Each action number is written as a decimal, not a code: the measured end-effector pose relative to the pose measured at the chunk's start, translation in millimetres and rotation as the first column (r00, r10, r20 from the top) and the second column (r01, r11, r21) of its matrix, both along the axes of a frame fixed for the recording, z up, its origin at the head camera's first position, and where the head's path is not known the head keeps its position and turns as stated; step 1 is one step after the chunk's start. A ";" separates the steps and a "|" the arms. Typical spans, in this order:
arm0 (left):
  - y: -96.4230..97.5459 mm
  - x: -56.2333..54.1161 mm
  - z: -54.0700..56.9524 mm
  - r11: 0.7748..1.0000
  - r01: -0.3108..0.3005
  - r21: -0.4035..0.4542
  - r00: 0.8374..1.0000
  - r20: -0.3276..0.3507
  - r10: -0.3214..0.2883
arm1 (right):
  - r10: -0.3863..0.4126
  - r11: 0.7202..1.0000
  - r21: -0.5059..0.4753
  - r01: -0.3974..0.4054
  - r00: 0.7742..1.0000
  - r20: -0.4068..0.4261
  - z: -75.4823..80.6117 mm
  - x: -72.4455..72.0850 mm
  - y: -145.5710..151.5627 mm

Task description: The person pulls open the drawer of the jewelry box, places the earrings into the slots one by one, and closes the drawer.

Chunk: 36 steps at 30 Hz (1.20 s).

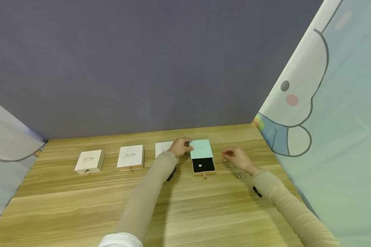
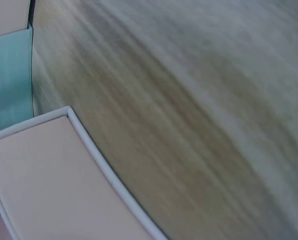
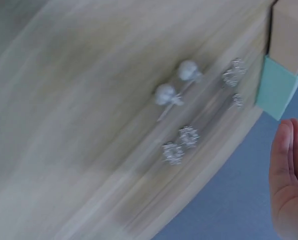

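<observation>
In the head view, a mint box (image 1: pixel 201 148) has its black-lined drawer (image 1: pixel 208 166) pulled out toward the front. A small sparkling white piece (image 1: pixel 200 165) lies on the black lining. My left hand (image 1: pixel 180 147) holds the box at its left edge, thumb and forefinger apart. My right hand (image 1: pixel 237 157) hovers right of the box, fingers bent loosely; I see nothing in them. Below it lie small earrings, among them a pearl pair (image 3: pixel 176 85) and a flower-shaped crystal pair (image 3: pixel 181 145). More crystal pieces (image 3: pixel 234 75) lie nearer the box in the right wrist view.
Several white lidded boxes stand in a row to the left: one far left (image 1: pixel 89 161), one mid-left (image 1: pixel 130 157), one partly hidden behind my left hand (image 1: pixel 163 148). The wooden table (image 1: pixel 80 212) ends at a grey wall, with a printed curtain (image 1: pixel 337 137) at the right.
</observation>
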<state>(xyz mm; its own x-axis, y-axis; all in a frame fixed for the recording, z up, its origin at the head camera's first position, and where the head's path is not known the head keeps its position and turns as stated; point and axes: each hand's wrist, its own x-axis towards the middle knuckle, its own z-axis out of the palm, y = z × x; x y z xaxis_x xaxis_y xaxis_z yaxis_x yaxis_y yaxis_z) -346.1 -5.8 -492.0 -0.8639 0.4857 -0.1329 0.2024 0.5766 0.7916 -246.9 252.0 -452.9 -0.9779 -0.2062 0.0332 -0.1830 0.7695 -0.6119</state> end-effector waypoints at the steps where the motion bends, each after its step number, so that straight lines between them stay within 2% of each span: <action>1: 0.3 -0.4 -0.6 1.000 -0.001 -0.001 1.000 0.001 0.001 | 0.009 1.000 0.018 -0.009 1.000 -0.012 -1.5 -0.2 1.4; 8: 1.5 -1.5 -0.2 1.000 -0.011 -0.018 1.000 0.002 0.011 | 0.037 0.992 0.125 -0.036 0.999 -0.006 -12.9 -0.4 10.1; 16: 2.1 -0.2 -0.1 1.000 -0.011 -0.020 1.000 -0.006 0.011 | 0.041 0.980 0.196 -0.029 0.997 -0.060 -23.1 -2.0 15.3; 23: 1.5 2.2 1.9 1.000 -0.015 -0.025 1.000 -0.007 0.015 | 0.036 0.984 0.177 -0.032 0.999 -0.016 -27.8 -1.3 11.9; 31: 2.2 2.1 2.1 1.000 -0.015 -0.021 1.000 0.007 0.015 | 0.021 0.984 0.177 -0.020 1.000 -0.003 -32.8 -1.8 11.5; 36: 2.6 2.0 2.0 1.000 -0.013 -0.027 1.000 0.001 0.013 | 0.039 0.982 0.185 -0.033 0.999 -0.030 -33.9 -2.2 10.0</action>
